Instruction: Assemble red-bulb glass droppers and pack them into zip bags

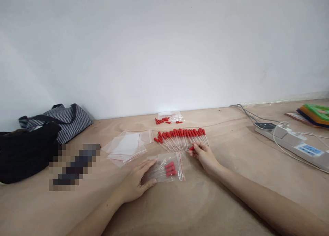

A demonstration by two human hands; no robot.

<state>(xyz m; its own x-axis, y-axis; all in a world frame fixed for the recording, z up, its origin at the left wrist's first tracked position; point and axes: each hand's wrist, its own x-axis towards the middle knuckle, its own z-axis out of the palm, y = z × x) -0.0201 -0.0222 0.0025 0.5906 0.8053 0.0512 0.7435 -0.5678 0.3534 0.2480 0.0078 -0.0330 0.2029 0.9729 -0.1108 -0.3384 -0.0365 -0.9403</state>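
Note:
A clear zip bag (160, 174) lies flat near the middle of the table, with several red-bulbed droppers (170, 169) inside. My left hand (137, 179) rests on the bag's left end, thumb and fingers spread apart. Just right of the bag, my right hand (203, 155) pinches a red-bulbed dropper (191, 148) between thumb and fingers. Beyond both hands, a row of droppers with red bulbs (181, 133) and clear stems lies side by side. A stack of clear zip bags (128, 145) with red seal lines sits left of the row.
Loose red bulbs (161, 120) lie by another clear bag (168, 115) near the wall. A striped bag (74, 121) and a black bag (28, 153) are at the left. On the right are a power strip (305, 149), cables, a small black device (264, 126) and colourful items (316, 114).

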